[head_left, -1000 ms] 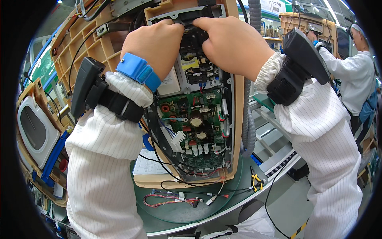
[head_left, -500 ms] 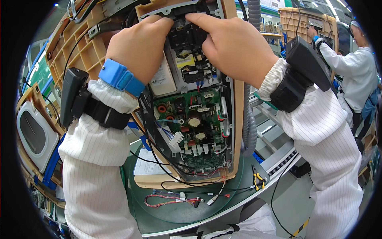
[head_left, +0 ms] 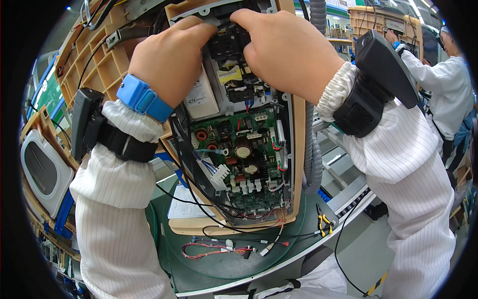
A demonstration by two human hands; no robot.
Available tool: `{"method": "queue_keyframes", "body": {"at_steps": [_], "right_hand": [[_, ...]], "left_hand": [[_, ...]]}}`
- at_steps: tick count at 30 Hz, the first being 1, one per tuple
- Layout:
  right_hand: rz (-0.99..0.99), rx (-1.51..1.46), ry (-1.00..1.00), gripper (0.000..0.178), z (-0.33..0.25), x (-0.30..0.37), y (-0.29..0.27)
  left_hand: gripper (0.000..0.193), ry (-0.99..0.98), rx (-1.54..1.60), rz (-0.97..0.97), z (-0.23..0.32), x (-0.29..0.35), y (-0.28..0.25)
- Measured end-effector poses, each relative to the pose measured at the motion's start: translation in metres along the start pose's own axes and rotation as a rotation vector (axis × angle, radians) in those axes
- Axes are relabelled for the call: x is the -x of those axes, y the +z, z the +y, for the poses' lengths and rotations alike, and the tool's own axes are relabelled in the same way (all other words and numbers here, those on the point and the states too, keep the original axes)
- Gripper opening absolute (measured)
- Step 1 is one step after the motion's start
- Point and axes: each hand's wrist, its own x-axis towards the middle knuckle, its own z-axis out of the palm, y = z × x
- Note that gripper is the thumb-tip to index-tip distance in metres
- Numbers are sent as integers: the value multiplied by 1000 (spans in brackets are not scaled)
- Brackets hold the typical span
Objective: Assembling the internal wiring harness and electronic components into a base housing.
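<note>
The person has both hands up high, inside the top end of a tall machine with a tan frame [head_left: 298, 139]. The black part [head_left: 224, 47] they are working on sits near the top of the machine, between the two hands and above a yellow label [head_left: 229, 75]. The left hand [head_left: 167, 57] is curled, with its fingers bent and close together at the left side of the black part; nobody can tell from here if it is pinching anything. The right hand [head_left: 289, 50] has its pointing finger stretched out to the top of the black part and its thumb lower down, with a gap between them; whether it grips the part is hidden too. Just now, both hands and the machine have slid a little to the left in the view, and more of the white box [head_left: 201, 97] shows below the left hand. The fingers are at about the same place on the machine as a moment ago, so this bit of work seems to be still going on. Below the hands, the green board [head_left: 251, 201] lies uncovered, and a white plug [head_left: 219, 173] hangs by its left side. On the green table [head_left: 199, 276], some thin wires [head_left: 239, 250] lie in front of the machine, and pliers with yellow handles [head_left: 325, 225] rest off to the right.
</note>
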Motion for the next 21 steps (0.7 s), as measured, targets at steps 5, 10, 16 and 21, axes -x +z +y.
{"method": "queue_keyframes", "body": {"at_steps": [5, 10, 16, 21], "right_hand": [[-57, 29, -22, 27, 2, -1, -6], [-104, 40, -101, 16, -6, -7, -19], [-69, -19, -91, 17, -9, -11, -21], [-90, -47, 72, 32, -3, 1, -13]], "left_hand": [[27, 18, -144, 17, 10, -3, 0], [22, 76, -203, 3, 5, -6, -2], [38, -17, -212, -125, 10, -10, -10], [31, -73, -28, -84, 17, -9, -22]]}}
